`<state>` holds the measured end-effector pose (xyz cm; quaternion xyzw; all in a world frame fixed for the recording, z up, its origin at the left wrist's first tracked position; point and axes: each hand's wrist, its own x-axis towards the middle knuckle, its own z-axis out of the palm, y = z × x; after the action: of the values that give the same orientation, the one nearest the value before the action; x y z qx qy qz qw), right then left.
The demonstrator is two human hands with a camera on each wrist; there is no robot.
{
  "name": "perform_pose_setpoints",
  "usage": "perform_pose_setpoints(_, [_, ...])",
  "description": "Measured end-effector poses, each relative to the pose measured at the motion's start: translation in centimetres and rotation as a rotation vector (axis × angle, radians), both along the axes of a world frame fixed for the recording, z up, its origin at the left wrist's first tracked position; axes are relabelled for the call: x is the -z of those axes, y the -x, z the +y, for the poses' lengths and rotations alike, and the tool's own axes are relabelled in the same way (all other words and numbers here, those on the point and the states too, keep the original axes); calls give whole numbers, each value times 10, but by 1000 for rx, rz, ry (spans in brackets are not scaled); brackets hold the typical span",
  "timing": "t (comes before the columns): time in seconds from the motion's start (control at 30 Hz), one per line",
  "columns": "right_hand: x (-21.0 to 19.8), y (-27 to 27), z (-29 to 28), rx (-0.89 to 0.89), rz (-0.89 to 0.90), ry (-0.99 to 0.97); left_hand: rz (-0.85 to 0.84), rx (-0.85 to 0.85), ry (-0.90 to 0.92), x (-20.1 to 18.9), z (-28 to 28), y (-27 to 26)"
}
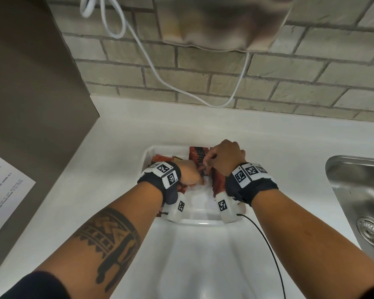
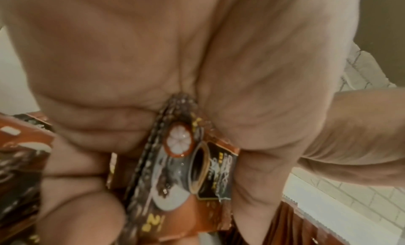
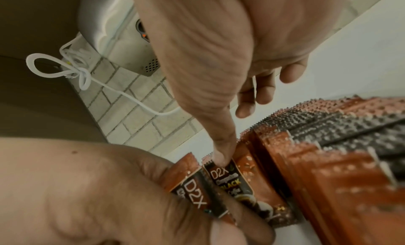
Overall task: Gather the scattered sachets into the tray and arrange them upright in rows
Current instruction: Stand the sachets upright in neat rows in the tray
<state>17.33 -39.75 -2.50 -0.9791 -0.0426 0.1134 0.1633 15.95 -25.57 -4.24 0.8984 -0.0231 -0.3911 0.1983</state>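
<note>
Feeding hand-held sachets into a standing row: arranging stage, gathering judged largely done, since no loose sachets show on the white counter [image 1: 108, 160].

Item 1. Left hand [image 1: 189, 173], nearest, over the left half of the tray. Fingers curled tight round a small sheaf of sachets [image 2: 175, 155], clamped between palm and fingers with their crimped top edges fanning out. Firm grasp.

Item 2. Right hand [image 1: 225, 157], just beyond and touching the left hand's bundle. One fingertip presses down on the top edge of a single sachet [image 3: 228, 177] at the front of the sheaf; the other fingers [image 3: 258, 89] hang loosely curled and carry nothing. No closed grasp on the sachet can be seen.

Item 3. Tray [image 1: 148, 152], white, shallow, rounded corners, on the counter beside the sink [image 1: 358, 190].

Item 4. Standing row [image 3: 328, 144], right half of tray: sachets packed on edge, serrated tops up, orange-brown and black print. Further sachets lie flat at the far left of the tray [image 1: 160, 158].

Next move, as judged: peel the front sachet off the sheaf and slot it upright against the row's open end, steadying the row so that it does not topple. Thin, slick foil; likely to slide or fan.

Appearance: narrow stick packs, glossy, marked "D2X" and "BLACK", coffee-cup picture, crimped seals.
</note>
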Motion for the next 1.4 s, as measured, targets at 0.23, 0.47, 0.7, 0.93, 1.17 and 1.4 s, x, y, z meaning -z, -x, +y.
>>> perform_pose_setpoints(0.23, [1,-4,0,-24,2,-17,-19,21,-16,0,0,-1])
perform_pose_setpoints(0.47, [3,-7,-3,-22,11,-37,-12,24,-19,-1,0,0])
perform_pose_setpoints(0.7, [4,-8,-2,-23,17,-64,-8,30,-10,-5,-2,3])
perform_pose_setpoints(0.93, [-2,-6,-7,-8,5,-140,16,14,11,-4,-1,4])
perform_pose_setpoints(1.17, [-9,-1,-22,3,-95,-319,64,-143,140,0,15,2])
perform_pose_setpoints(1.4, [-3,5,-23,-43,-45,-313,146,-108,121,2,10,9])
